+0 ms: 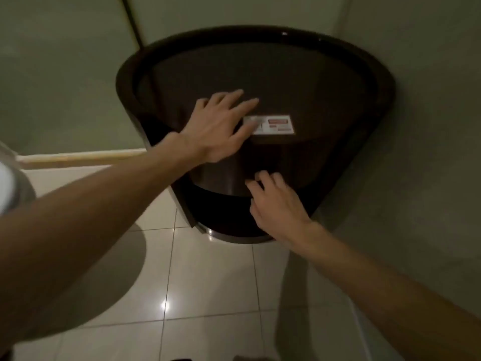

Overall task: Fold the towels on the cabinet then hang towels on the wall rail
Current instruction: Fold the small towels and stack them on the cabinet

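Observation:
A dark brown corner cabinet with a curved front and a raised rim stands against the walls. No towel shows on its top or anywhere in view. My left hand is spread flat over the front part of the cabinet top, fingers straight, one fingertip on a white sticker. My right hand hovers lower, in front of the cabinet's curved front, fingers loosely bent and holding nothing. No wall rail is in view.
Pale green walls meet behind the cabinet. White glossy floor tiles spread below. A light wooden skirting strip runs along the left wall. A rounded white and grey fixture sits at the left edge.

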Tool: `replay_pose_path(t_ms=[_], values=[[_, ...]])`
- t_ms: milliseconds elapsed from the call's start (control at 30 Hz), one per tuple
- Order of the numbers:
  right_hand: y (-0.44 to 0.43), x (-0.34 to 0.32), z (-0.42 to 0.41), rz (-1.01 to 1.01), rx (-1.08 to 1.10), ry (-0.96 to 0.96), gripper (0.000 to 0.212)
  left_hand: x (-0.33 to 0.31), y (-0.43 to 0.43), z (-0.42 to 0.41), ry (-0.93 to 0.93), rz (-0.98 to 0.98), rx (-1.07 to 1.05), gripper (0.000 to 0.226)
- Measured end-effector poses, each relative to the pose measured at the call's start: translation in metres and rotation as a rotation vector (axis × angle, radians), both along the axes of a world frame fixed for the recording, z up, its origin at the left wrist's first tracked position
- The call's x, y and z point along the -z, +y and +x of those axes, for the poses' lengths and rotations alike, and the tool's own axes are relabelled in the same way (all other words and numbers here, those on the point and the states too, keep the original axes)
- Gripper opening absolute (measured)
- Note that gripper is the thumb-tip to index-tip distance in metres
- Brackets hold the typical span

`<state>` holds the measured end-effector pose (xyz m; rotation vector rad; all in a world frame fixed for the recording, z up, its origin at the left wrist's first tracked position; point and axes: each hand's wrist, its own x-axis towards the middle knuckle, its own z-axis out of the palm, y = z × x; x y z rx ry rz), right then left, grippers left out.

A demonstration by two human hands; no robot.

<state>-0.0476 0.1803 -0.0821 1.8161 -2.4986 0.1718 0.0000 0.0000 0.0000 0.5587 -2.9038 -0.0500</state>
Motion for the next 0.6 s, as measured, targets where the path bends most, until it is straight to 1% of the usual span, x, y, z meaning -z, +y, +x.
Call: replay_pose_path(t_ms=[67, 200, 267, 333, 433, 533, 600], values=[[-0.005, 0.013, -0.004, -0.102, 0.008, 0.024, 0.038, 0.006, -0.004, -0.008, 0.003, -0.025, 0.05, 0.063], [-0.011, 0.034, -0.011, -0.26, -0.016, 0.1, 0.025, 0.017, -0.013, -0.015, -0.022, -0.101, 0.04, 0.065], [-0.012, 0.039, -0.012, -0.3, -0.023, 0.142, 0.024, 0.018, -0.015, -0.017, 0.006, -0.127, 0.034, 0.063], [-0.012, 0.04, -0.012, -0.317, -0.015, 0.144, 0.024, 0.015, -0.013, -0.017, 0.022, -0.123, 0.028, 0.062], [-0.01, 0.036, -0.009, -0.339, -0.03, 0.132, 0.023, 0.015, -0.01, -0.013, 0.016, -0.123, 0.022, 0.064], [-0.007, 0.031, -0.007, -0.388, -0.071, 0.193, 0.014, 0.013, -0.009, -0.013, 0.007, -0.116, 0.02, 0.062], [-0.006, 0.029, -0.005, -0.373, -0.073, 0.194, 0.014, 0.014, -0.008, -0.012, -0.003, -0.112, 0.011, 0.06]])
